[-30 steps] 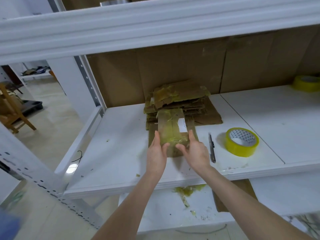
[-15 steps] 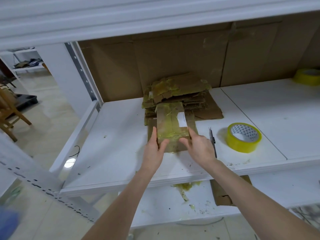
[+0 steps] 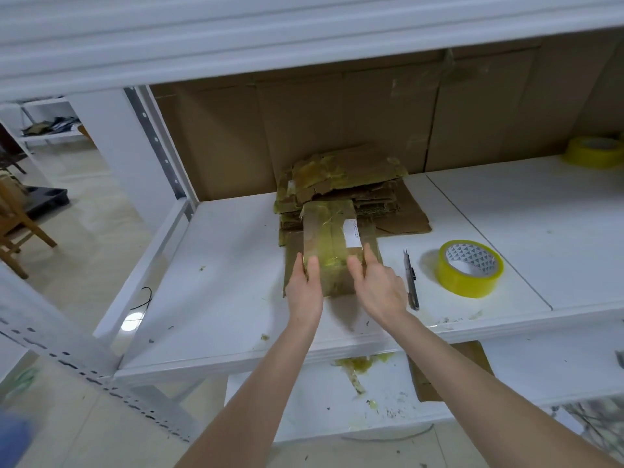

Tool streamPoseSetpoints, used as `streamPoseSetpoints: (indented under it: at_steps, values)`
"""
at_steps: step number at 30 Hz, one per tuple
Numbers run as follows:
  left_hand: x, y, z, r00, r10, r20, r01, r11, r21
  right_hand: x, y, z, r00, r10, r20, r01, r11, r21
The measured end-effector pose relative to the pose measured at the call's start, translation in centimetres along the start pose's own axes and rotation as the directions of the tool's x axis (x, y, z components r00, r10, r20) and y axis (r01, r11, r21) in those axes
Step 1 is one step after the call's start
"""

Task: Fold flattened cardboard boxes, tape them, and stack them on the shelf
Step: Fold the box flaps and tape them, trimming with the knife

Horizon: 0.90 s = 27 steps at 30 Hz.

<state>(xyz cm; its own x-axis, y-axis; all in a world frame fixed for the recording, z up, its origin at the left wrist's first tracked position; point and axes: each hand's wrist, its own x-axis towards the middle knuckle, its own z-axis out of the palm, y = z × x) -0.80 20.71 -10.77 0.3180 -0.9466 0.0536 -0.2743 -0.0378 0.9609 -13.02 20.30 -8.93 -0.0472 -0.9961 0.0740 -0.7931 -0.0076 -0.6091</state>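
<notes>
The taped box (image 3: 332,244) sits in the middle of the shelf (image 3: 219,265), just before the flat cardboard pile (image 3: 344,177) by the back edge, and the left hand (image 3: 305,288) and right hand (image 3: 378,287) hold its near end from both sides, probably to keep it straight.

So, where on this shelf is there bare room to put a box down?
Left: the bare patch between the side rail and the box. Right: the board between the near tape and the far tape. Crowded in the middle: pile, box, knife.
</notes>
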Motion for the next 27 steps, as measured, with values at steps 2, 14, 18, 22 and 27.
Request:
streamPoseSetpoints:
  at_steps: [2, 14, 18, 22, 27]
  values:
    - [0.4, 0.1, 0.2, 0.999, -0.036, -0.024, 0.035, 0.999, -0.030, 0.3, -0.2, 0.0, 0.999, 0.034, -0.019, -0.033, 0.999, 0.034]
    - [1.5, 0.8, -0.1, 0.962, -0.257, 0.092, 0.268, 0.951, -0.156, 0.4, -0.3, 0.4, 0.987, 0.156, 0.024, -0.154, 0.921, 0.359]
    - [1.5, 1.6, -1.5, 0.953, -0.249, 0.173, 0.250, 0.968, 0.016, 0.0, -0.5, -0.5, 0.986, 0.143, 0.081, -0.162, 0.918, 0.361]
    - [2.0, 3.3, -3.0, 0.986, 0.056, 0.158, -0.131, 0.846, 0.516, -0.6, 0.5, -2.2, 0.984, 0.126, 0.127, -0.152, 0.964, 0.219]
    - [1.2, 7.1, 0.3, 0.965, 0.141, 0.220, -0.261, 0.504, 0.823, -0.9, 4.2, -3.5, 0.987, 0.158, 0.031, -0.151, 0.976, -0.155]
